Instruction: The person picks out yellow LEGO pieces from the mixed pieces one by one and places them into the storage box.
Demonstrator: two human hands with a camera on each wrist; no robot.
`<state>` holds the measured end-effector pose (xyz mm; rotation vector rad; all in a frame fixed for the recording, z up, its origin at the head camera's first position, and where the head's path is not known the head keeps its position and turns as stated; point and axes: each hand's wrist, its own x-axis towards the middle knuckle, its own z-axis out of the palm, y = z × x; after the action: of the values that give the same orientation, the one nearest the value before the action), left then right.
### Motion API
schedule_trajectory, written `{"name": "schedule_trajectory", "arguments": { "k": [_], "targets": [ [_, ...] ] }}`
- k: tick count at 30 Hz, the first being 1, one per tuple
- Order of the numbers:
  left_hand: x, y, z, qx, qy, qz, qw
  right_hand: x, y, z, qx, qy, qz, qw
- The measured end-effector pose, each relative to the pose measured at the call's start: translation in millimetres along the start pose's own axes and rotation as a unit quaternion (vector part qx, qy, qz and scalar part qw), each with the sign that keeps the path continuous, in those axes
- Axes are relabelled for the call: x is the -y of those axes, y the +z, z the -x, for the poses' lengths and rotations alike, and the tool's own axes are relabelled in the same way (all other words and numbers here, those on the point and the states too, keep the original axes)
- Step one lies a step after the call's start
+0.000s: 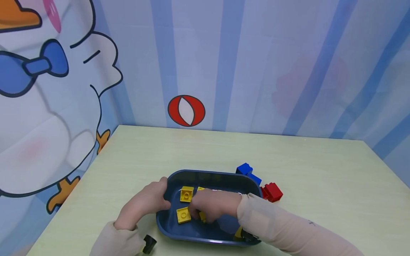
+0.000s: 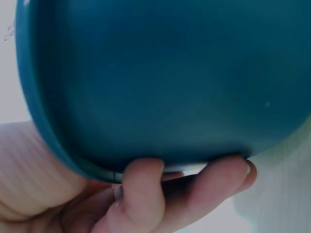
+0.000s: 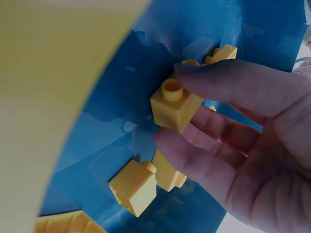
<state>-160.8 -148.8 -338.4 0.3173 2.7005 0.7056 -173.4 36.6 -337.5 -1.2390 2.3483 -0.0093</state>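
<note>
A dark blue plastic tray [image 1: 192, 237] with yellow toy bricks inside stands on the table. At its left end, my left hand [image 1: 144, 201] grips the rim, with fingers [image 2: 144, 194] curled against the tray wall [image 2: 160, 87] in the left wrist view. My right hand [image 1: 209, 206] reaches down into the tray. Between thumb and fingers it pinches a yellow toy brick [image 3: 165, 109] with round studs. Other yellow bricks [image 1: 186, 194] lie around that hand, one with its hollow underside up; the right hand and forearm hide part of the tray.
Past the tray's far right corner lie blue bricks [image 1: 244, 169] and red bricks [image 1: 273, 192]. The pale table [image 1: 304, 167] meets a printed blue curtain [image 1: 250, 71] at the back. A blurred yellow surface [image 3: 53, 87] fills the left of the right wrist view.
</note>
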Motion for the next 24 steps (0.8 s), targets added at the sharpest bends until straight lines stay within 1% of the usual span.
{"name": "schedule_trajectory", "arguments": {
  "k": [6,14,19,24],
  "targets": [
    [0.1,0.6,0.3,0.000,0.000,0.005,1.0000,-0.2,-2.2,-0.4,-0.006,-0.004,-0.001,1.000],
    [-0.9,0.1,0.4,-0.001,-0.001,-0.002,1.0000,1.8,-7.8,4.5,-0.017,0.007,-0.038,0.999],
    [0.0,0.0,-0.5,0.001,-0.001,-0.003,1.0000,1.8,-13.8,10.1,-0.035,0.003,-0.046,0.998],
    [0.1,0.3,0.1,-0.004,0.003,-0.003,1.0000,-1.2,-20.0,17.3,-0.060,-0.016,-0.050,0.997]
  ]
}}
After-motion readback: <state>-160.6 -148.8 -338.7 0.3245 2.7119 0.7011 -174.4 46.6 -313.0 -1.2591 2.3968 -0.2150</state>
